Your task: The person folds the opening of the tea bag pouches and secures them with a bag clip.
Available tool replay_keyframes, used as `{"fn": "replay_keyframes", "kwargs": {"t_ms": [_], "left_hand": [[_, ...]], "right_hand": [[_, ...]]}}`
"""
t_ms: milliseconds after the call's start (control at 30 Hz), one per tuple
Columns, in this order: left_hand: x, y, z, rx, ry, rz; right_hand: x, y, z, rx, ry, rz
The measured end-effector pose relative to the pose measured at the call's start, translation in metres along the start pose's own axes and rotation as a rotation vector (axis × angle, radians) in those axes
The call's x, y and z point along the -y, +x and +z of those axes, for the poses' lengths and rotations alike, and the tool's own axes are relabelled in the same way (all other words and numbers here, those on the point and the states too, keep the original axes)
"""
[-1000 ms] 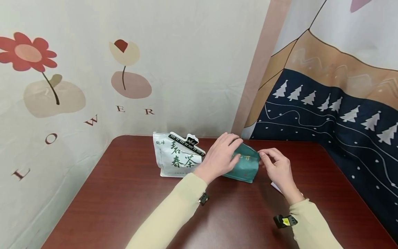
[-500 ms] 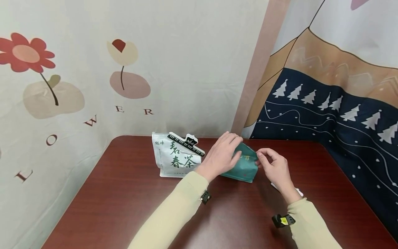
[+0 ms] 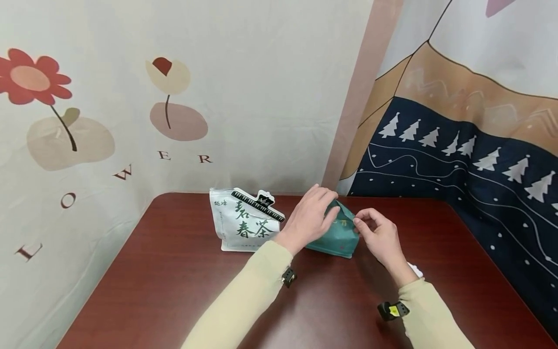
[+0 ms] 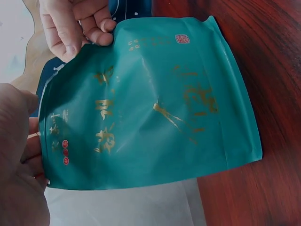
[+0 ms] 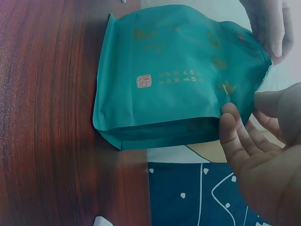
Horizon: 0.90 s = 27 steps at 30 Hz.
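Note:
A green tea pouch [image 3: 335, 241] with gold lettering stands on the table, its top leaning back in the head view. My left hand [image 3: 308, 215] covers its left part and holds the top edge, fingers behind it in the left wrist view. At the opposite top corner, my right hand [image 3: 380, 237] pinches the pouch between thumb and fingers. In the right wrist view, the side of the pouch [image 5: 174, 89] creases inward near the right fingertips [image 5: 229, 121]. Left of the hands stands a white tea pouch [image 3: 237, 232], a black-and-white clip [image 3: 258, 206] slanting across its top.
A small white object [image 3: 416, 270] lies behind my right wrist, mostly hidden. The reddish-brown table [image 3: 174, 276] meets a printed cloth wall [image 3: 261, 97] at the back. A dark blue printed cloth [image 3: 436, 184] hangs at the right.
My right hand has shifted slightly left with the green pouch's corner, and that side now folds inward more. The left hand has stayed nearly in place. The head view has turned slightly.

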<state>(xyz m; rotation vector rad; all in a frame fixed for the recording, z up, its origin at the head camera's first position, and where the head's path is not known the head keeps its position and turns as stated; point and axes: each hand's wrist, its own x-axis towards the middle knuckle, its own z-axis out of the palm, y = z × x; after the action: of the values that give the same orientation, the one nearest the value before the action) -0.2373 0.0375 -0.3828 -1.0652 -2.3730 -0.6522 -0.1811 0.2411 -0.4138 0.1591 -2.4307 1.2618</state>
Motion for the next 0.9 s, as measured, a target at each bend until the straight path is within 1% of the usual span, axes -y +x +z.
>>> {"fn": "replay_keyframes", "kwargs": {"t_ms": [67, 267, 367, 600, 900], "left_hand": [[-0.0003, 0.001, -0.0004, 0.0, 0.001, -0.012], [-0.003, 0.0019, 0.0004, 0.026, 0.02, -0.064], [-0.0044, 0.0026, 0.0024, 0.024, 0.036, -0.073], [-0.0057, 0.0039, 0.0065, -0.012, 0.061, -0.051], [-0.005, 0.004, 0.0072, -0.033, 0.101, -0.018]], "right_hand": [[0.0009, 0.0007, 0.0013, 0.0, -0.021, 0.001], [0.0032, 0.0008, 0.0041, 0.0, -0.05, 0.011], [0.0043, 0.0014, 0.0039, 0.001, -0.066, 0.021], [0.0061, 0.0021, 0.0013, 0.016, -0.085, 0.036], [0.0052, 0.0032, 0.0024, 0.005, -0.137, -0.021]]}}
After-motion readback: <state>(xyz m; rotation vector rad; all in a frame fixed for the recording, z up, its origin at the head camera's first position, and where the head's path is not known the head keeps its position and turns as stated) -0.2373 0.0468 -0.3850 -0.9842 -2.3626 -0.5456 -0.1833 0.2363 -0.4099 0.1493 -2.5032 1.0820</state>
